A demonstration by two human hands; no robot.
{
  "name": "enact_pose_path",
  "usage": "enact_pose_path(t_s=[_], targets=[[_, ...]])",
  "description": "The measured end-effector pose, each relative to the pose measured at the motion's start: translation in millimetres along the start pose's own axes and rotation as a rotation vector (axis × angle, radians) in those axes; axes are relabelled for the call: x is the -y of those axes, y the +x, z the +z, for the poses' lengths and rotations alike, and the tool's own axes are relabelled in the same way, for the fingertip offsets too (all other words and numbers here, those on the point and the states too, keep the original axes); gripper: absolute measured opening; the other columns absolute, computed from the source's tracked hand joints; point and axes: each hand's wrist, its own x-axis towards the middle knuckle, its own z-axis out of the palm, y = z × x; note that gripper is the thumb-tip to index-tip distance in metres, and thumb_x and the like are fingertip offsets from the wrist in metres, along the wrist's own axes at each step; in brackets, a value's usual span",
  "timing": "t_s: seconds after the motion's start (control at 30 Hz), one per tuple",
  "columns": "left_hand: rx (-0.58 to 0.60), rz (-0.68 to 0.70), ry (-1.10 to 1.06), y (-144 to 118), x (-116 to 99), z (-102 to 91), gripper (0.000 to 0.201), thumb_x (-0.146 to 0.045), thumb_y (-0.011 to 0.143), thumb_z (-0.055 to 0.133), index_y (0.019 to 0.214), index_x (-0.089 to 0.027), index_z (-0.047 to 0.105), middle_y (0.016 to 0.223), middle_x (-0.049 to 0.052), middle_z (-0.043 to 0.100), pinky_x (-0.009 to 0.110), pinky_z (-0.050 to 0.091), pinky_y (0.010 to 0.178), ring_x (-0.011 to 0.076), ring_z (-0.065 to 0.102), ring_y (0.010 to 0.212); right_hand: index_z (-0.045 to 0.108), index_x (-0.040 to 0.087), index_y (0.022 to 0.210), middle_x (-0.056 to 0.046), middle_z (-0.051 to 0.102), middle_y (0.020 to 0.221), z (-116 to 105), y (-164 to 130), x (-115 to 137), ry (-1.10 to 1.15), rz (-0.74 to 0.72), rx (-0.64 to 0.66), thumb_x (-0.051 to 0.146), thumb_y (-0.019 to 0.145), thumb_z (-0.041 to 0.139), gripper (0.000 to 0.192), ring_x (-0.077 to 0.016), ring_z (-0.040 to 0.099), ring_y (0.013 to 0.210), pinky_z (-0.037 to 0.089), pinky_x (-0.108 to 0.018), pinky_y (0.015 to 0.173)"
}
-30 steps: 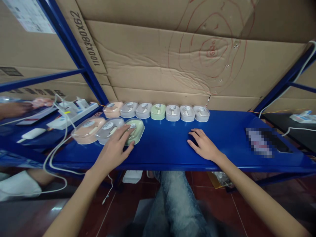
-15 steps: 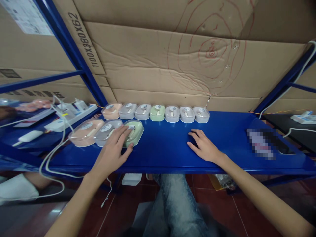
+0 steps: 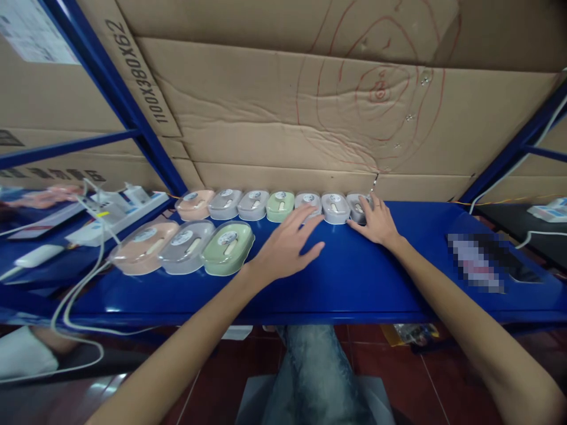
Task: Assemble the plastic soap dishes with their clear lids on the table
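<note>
Small rounded plastic boxes with clear lids, round labels and pale tabs stand in two rows on the blue shelf. My right hand (image 3: 378, 223) has its thumb and fingers around the grey box (image 3: 355, 211) at the right end of the back row, partly covering it. My left hand (image 3: 287, 245) hovers over the shelf with fingers spread and holds nothing. Its fingertips overlap the view of another grey box (image 3: 310, 200); I cannot tell whether they touch. Left of that hand, the front row has a peach box (image 3: 144, 248), a grey box (image 3: 186, 247) and a green box (image 3: 228, 249).
Blue shelf posts (image 3: 106, 88) and a cardboard sheet (image 3: 248, 100) with red rings bound the back. A power strip (image 3: 119, 218) and white cables (image 3: 88, 277) lie at left. A blurred-out item (image 3: 476, 262) lies at right. Another person's sleeve (image 3: 26, 354) shows at lower left.
My left hand has left the front green box and moved right toward the back row. My right hand has moved forward from the bare shelf onto the end grey box. The view has shifted slightly.
</note>
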Motion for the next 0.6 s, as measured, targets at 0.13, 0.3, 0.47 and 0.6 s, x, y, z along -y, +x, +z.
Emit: enact_pose_path(t_s=[0.13,0.3,0.47,0.6], targets=[[0.04,0.083,-0.106,37,7,42.9,0.039,-0.033,0.11,0.055,0.146,-0.016,0.058,0.151,0.019,0.061,0.054,0.048,0.126,0.0331,0.055,0.148,0.053,0.019,0.16,-0.028,0.042,0.17,8,2,1,0.021,0.051,-0.035,0.076,0.091,0.066,0.091,-0.0568,0.05,0.144,0.047,-0.075,0.113],[0.091,0.099,-0.134,41,19,74.2,0.024,-0.03,0.11,0.052,0.126,-0.018,0.066,0.12,0.012,0.071,0.051,0.057,0.109,0.0304,0.066,0.119,0.061,0.02,0.147,-0.026,0.054,0.15,6,0,1,0.058,0.11,-0.088,0.065,0.095,0.067,0.07,-0.0505,0.06,0.132,0.052,-0.068,0.109],[0.093,0.081,-0.105,30,26,79.3,0.018,-0.029,0.109,0.054,0.11,-0.018,0.067,0.108,0.011,0.071,0.047,0.058,0.098,0.0287,0.067,0.105,0.059,0.015,0.14,-0.026,0.059,0.134,-5,4,1,0.041,0.318,-0.054,0.062,0.086,0.077,0.073,-0.0483,0.067,0.119,0.057,-0.062,0.1],[0.046,-0.035,0.045,30,27,78.0,0.016,-0.028,0.107,0.057,0.111,-0.016,0.068,0.108,0.012,0.07,0.05,0.056,0.101,0.0321,0.065,0.109,0.058,0.016,0.139,-0.027,0.064,0.131,-20,5,0,-0.052,0.363,0.089,0.067,0.086,0.074,0.075,-0.0501,0.064,0.124,0.057,-0.061,0.098]])
